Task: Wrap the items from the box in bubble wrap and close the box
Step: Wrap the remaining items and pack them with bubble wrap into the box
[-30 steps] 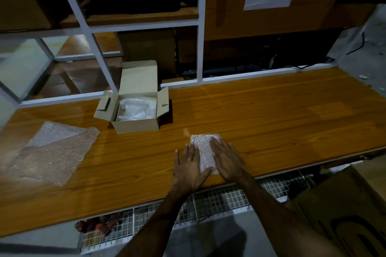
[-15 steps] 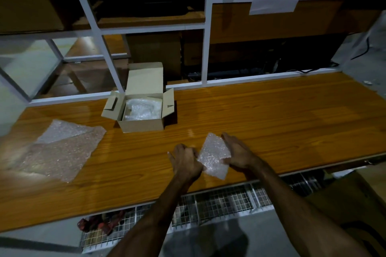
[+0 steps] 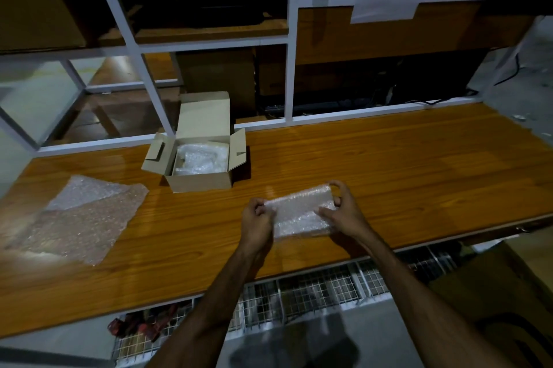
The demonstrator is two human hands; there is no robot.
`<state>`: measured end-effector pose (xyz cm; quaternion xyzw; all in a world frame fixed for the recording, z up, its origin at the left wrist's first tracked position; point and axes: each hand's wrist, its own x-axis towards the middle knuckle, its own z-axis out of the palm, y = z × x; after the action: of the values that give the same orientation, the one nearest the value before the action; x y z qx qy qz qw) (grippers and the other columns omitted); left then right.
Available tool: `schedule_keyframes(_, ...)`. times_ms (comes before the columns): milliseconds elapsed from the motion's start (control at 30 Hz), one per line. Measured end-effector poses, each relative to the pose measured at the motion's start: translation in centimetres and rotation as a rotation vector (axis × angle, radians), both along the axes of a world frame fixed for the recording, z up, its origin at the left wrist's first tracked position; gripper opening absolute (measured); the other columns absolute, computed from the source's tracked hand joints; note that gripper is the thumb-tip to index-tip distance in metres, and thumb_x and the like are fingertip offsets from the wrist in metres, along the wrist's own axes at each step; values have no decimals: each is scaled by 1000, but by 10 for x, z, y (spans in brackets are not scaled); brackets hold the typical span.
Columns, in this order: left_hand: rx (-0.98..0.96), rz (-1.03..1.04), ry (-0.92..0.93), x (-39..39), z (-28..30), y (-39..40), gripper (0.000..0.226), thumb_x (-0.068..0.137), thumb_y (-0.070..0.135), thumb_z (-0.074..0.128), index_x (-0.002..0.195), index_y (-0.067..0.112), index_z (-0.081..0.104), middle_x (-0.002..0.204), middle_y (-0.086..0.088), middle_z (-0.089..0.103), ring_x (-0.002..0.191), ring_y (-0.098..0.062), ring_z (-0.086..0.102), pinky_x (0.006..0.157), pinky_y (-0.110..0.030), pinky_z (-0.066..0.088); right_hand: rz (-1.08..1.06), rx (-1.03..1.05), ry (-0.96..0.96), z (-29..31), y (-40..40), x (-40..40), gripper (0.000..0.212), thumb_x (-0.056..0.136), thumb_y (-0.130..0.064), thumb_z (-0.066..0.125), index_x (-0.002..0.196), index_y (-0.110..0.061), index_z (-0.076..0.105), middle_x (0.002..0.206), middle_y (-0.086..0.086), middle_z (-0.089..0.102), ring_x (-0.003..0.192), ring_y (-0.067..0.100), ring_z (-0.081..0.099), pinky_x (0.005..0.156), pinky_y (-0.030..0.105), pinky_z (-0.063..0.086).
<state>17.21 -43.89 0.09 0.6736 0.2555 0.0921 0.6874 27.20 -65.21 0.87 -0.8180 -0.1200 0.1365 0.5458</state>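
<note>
Over the wooden counter [image 3: 389,164], left hand [image 3: 257,218] and right hand [image 3: 344,209] grip opposite ends of the bubble-wrapped bundle [image 3: 299,212] between them.

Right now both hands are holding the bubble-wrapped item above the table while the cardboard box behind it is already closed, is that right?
Not quite: the head view shows the cardboard box open, flaps up, bubble wrap inside. Both the left hand and right hand do hold the bubble-wrapped item.
</note>
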Motion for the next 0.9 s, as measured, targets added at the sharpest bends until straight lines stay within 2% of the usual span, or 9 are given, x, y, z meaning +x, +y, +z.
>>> schedule_keyframes(133, -99, 73, -62, -1, 13, 2, 40, 100, 6, 65, 130, 23, 45, 115, -23, 63, 94, -36, 64, 72, -47, 57, -156, 126, -23, 8, 17, -15, 46, 94, -21, 79, 124, -31, 45, 142, 5, 51, 121, 27, 55, 72, 30, 50)
schedule_keyframes(233, 2, -8, -170, -4, 21, 4, 61, 100, 2, 62, 146, 33, 39, 132, -16, 57, 108, -30, 62, 67, -31, 59, -209, 156, -133, 10, 27, -21, 25, 97, -18, 75, 105, -21, 52, 115, -4, 58, 107, 21, 55, 78, 31, 45)
schedule_keyframes(333, 125, -170, -209, -6, 28, 11, 45, 101, 1, 60, 137, 28, 62, 145, 8, 57, 131, -21, 57, 87, -36, 62, -181, 155, -144, 18, 30, -25, 16, 98, -6, 70, 88, -16, 62, 95, -4, 67, 95, 10, 63, 88, 36, 50)
schedule_keyframes(467, 42, -258, -109, -11, 38, 17, 44, 90, 2, 77, 126, 26, 72, 153, 5, 56, 142, -14, 47, 97, -21, 51, -74, 121, -67, 27, 30, -26, 21, 99, -9, 69, 116, -21, 75, 123, -18, 69, 117, -4, 60, 106, 40, 53)
schedule_keyframes(567, 48, -265, -58, -13, 40, 24, 62, 81, -6, 81, 131, 28, 70, 158, 3, 51, 146, -18, 45, 101, -29, 55, 22, 80, -9, 34, 34, -28, 45, 96, -10, 74, 137, -25, 66, 149, -13, 57, 138, 7, 48, 115, 43, 46)
schedule_keyframes(633, 31, -269, -37, -16, 44, 27, 66, 80, -14, 78, 133, 25, 70, 157, 1, 50, 137, -25, 56, 94, -38, 62, 84, 68, 14, 39, 39, -30, 58, 93, -10, 76, 146, -26, 58, 162, -10, 41, 148, 10, 36, 119, 40, 38)
schedule_keyframes(733, -25, -238, -41, -21, 50, 34, 61, 83, -22, 69, 136, 8, 67, 148, -3, 51, 111, -22, 65, 72, -26, 63, 133, 10, -11, 41, 49, -33, 65, 91, -10, 79, 149, -24, 54, 166, -3, 37, 156, 18, 27, 127, 49, 28)
schedule_keyframes(833, 157, -233, -78, -20, 46, 49, 50, 82, -17, 75, 127, 4, 71, 139, -7, 62, 119, -21, 64, 77, -24, 63, 122, -37, -38, 41, 62, -35, 59, 91, -10, 78, 146, -17, 58, 161, 4, 47, 152, 21, 37, 125, 51, 34)
schedule_keyframes(900, 232, -209, -92, -23, 48, 58, 39, 85, -14, 75, 119, 5, 74, 128, -6, 67, 110, -14, 66, 76, -19, 61, 112, -40, -53, 43, 70, -35, 49, 92, -8, 78, 138, -14, 65, 151, 5, 58, 142, 21, 51, 116, 42, 47)
